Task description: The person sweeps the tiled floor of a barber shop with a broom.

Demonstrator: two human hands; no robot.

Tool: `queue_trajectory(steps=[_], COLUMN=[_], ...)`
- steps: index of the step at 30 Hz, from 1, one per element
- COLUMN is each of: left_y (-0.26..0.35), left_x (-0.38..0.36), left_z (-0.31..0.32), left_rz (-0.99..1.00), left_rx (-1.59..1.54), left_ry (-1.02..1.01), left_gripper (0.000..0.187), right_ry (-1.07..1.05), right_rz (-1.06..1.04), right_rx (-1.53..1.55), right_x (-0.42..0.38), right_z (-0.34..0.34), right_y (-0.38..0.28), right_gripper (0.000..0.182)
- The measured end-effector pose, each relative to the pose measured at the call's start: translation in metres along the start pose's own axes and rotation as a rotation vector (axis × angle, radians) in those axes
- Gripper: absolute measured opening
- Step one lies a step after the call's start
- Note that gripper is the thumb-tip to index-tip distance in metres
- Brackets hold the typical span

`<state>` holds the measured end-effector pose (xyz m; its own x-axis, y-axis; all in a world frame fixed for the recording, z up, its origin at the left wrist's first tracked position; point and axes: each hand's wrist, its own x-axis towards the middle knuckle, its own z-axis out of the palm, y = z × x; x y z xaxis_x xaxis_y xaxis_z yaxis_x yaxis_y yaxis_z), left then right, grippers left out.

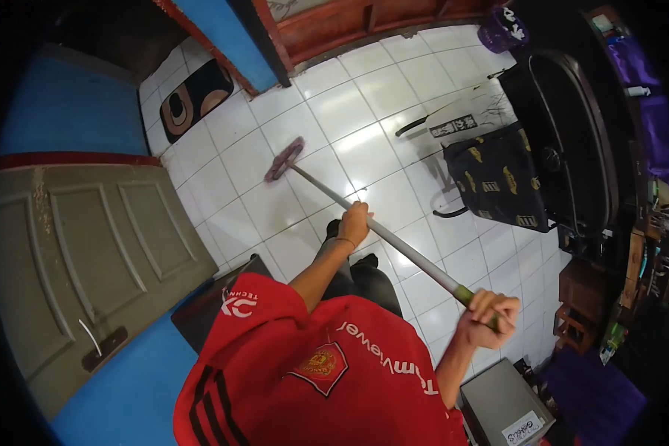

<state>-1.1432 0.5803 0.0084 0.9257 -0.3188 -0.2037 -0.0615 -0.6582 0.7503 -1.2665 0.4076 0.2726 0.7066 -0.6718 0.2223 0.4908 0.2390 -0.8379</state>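
A mop with a fluffy pinkish-purple head (283, 160) and a long grey handle (416, 256) reaches diagonally across the view. Its head rests on white floor tiles (364, 156), ahead and to the left. My left hand (354, 225) is wrapped round the middle of the handle, just above my dark-clad legs and feet. Closer to the handle's green upper end (464, 294), my right hand (492, 318) is closed around it. The fingers of both hands partly cover the handle.
A patterned doormat (196, 100) lies by the doorway at upper left. On the left is a grey-brown door (97, 260). A black chair with a patterned cloth (498, 178) stands right. A purple bucket (502, 31) is at the back. A grey box (502, 398) sits lower right.
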Motion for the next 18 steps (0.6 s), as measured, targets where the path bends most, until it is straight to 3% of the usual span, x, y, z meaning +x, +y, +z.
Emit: queue_trajectory(steps=[3,4,8,9,13,15,17,18], left_y=[0.065,0.09,0.169,0.181,0.175,0.161,0.167,0.175], left_x=[-0.003,-0.006,-0.013,-0.009,0.026,0.049,0.064,0.066], left_z=[-0.015,-0.018,-0.016,-0.009,0.07,0.128,0.15,0.162], left_rz=[0.044,0.101,0.279,0.338,0.411,0.461,0.55,0.543], left_rx=[-0.041,-0.076,-0.23,-0.293,-0.575,-0.591,-0.558,-0.565], left_ry=[-0.133,-0.186,-0.344,-0.398,-0.394,-0.435,-0.5,-0.5], left_gripper=[0.021,0.023,0.028,0.03,0.031,0.03,0.021,0.021], right_ry=[0.149,0.008,-0.178,-0.18,-0.815,-0.986,-0.996,-0.693], right_rz=[-0.036,-0.024,-0.189,-0.198,-0.182,-0.079,0.028,-0.132], right_rx=[-0.06,-0.022,-0.119,-0.125,-0.581,-0.76,-0.834,-0.799], right_x=[0.031,0.042,0.054,0.054,0.063,0.078,0.088,0.09], right_z=[0.001,0.002,0.045,0.053,0.088,0.087,0.062,0.043], right_y=[-0.065,-0.096,-0.175,-0.169,-0.106,-0.072,-0.055,-0.055], right_gripper=[0.013,0.015,0.016,0.016,0.018,0.023,0.025,0.023])
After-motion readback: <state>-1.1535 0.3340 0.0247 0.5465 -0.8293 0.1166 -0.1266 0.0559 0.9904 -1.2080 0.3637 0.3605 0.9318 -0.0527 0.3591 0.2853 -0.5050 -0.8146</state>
